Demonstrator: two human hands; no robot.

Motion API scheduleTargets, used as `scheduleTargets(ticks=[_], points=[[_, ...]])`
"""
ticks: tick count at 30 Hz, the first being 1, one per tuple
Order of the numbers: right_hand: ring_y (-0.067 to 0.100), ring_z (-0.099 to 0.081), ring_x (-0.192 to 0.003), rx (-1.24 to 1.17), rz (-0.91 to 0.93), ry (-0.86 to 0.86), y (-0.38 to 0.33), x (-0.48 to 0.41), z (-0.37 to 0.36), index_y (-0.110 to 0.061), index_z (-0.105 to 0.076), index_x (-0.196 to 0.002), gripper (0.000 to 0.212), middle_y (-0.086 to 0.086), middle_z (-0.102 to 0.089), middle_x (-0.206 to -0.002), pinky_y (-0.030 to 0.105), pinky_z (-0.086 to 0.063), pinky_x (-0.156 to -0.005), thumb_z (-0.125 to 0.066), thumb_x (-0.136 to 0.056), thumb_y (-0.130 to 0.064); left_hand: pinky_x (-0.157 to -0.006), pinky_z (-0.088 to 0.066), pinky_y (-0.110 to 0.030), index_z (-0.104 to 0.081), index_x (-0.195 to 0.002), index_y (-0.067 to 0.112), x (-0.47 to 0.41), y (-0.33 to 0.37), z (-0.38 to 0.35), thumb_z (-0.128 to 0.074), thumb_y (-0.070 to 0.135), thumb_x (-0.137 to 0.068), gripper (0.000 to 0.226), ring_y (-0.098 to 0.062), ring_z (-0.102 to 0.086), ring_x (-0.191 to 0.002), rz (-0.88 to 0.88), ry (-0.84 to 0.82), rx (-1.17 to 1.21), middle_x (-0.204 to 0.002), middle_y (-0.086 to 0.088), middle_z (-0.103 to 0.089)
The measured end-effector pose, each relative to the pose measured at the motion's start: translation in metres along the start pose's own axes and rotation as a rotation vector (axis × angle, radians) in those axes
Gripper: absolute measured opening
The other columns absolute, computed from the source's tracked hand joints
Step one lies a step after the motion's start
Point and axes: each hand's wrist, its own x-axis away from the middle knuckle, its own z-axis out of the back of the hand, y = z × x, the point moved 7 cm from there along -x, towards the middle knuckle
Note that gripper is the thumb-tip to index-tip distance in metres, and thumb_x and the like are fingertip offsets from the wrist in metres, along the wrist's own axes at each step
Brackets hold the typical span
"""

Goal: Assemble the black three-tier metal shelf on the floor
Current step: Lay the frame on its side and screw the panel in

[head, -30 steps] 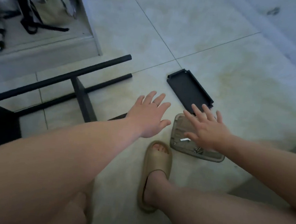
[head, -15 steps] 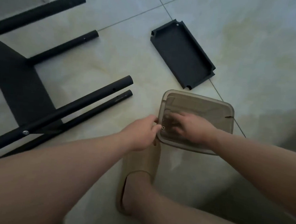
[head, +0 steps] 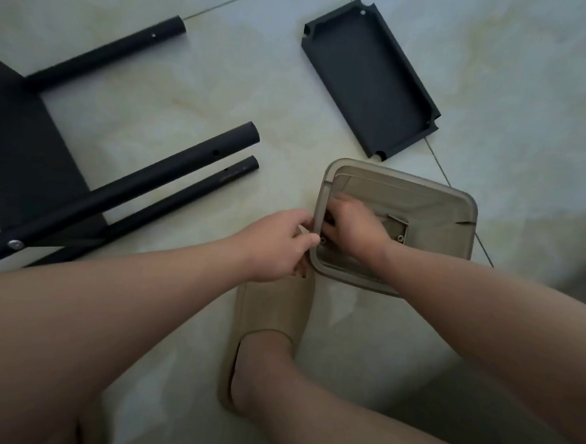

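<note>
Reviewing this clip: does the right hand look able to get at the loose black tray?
Probably yes. The right hand is inside the translucent bin, and the black tray lies uncovered on the floor just beyond it.

Two bare forearms are seen, ending in the bare left hand (head: 276,245) and right hand (head: 356,231). A beige slide sandal (head: 272,309) is worn on one foot (head: 262,367); it is formed as a thick, smooth, rounded sole with one broad band across the forefoot, and the heel is left open. The lower leg above it is uncovered.
</note>
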Motion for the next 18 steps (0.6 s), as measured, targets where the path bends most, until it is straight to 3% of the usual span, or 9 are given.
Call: scheduleTargets(ticks=[2, 5, 8, 11, 18], points=[[0.036, -0.062, -0.096, 0.041, 0.002, -0.021, -0.004, 0.002, 0.006, -0.011, -0.064, -0.102, 0.018, 0.009, -0.063, -0.107, 0.040, -0.051, -0.073, -0.065, -0.092, -0.026, -0.074, -0.059, -0.039, -0.061, -0.109, 0.011, 0.001, -0.001, 0.001, -0.053, 0.025, -0.103, 0.018, -0.029, -0.071, -0.073, 0.013, 0.002, 0.001, -0.082, -0.014, -0.072], [0.036, -0.062, -0.095, 0.124, -0.018, -0.033, -0.009, 0.013, 0.031, -0.013, -0.061, -0.100, 0.015, 0.009, -0.063, -0.106, 0.042, -0.053, -0.075, -0.060, -0.091, -0.026, -0.056, -0.052, -0.018, -0.059, -0.111, 0.016, 0.008, -0.002, 0.009, -0.053, 0.034, -0.103, 0.020, -0.011, -0.068, -0.059, 0.064, 0.038, -0.025, -0.081, -0.006, -0.072], [0.032, -0.060, -0.094, 0.150, 0.005, 0.004, -0.024, 0.034, 0.068, -0.013, -0.061, -0.100, 0.015, 0.006, -0.060, -0.106, 0.042, -0.052, -0.078, -0.060, -0.091, -0.025, -0.072, -0.055, -0.031, -0.059, -0.109, 0.013, 0.022, -0.004, 0.025, -0.045, 0.039, -0.104, 0.030, -0.021, -0.070, -0.076, 0.167, 0.098, -0.011, -0.091, -0.007, -0.072], [0.028, -0.059, -0.089, 0.143, 0.058, 0.076, -0.053, 0.059, 0.108, -0.014, -0.060, -0.097, 0.013, 0.001, -0.058, -0.101, 0.041, -0.051, -0.076, -0.062, -0.091, -0.025, -0.063, -0.047, -0.028, -0.060, -0.112, 0.010, 0.045, 0.001, 0.045, -0.039, 0.037, -0.106, 0.036, -0.017, -0.068, -0.073, 0.257, 0.117, 0.028, -0.101, -0.010, -0.071], [0.007, -0.049, -0.081, 0.127, 0.210, 0.305, -0.180, 0.090, 0.193, -0.024, -0.064, -0.101, 0.010, -0.016, -0.047, -0.091, 0.030, -0.041, -0.067, -0.063, -0.092, -0.027, -0.084, -0.056, -0.036, -0.068, -0.103, 0.010, 0.122, 0.029, 0.117, -0.039, 0.046, -0.105, 0.046, -0.024, -0.073, -0.093, 0.284, 0.241, 0.514, -0.100, -0.008, -0.076]])
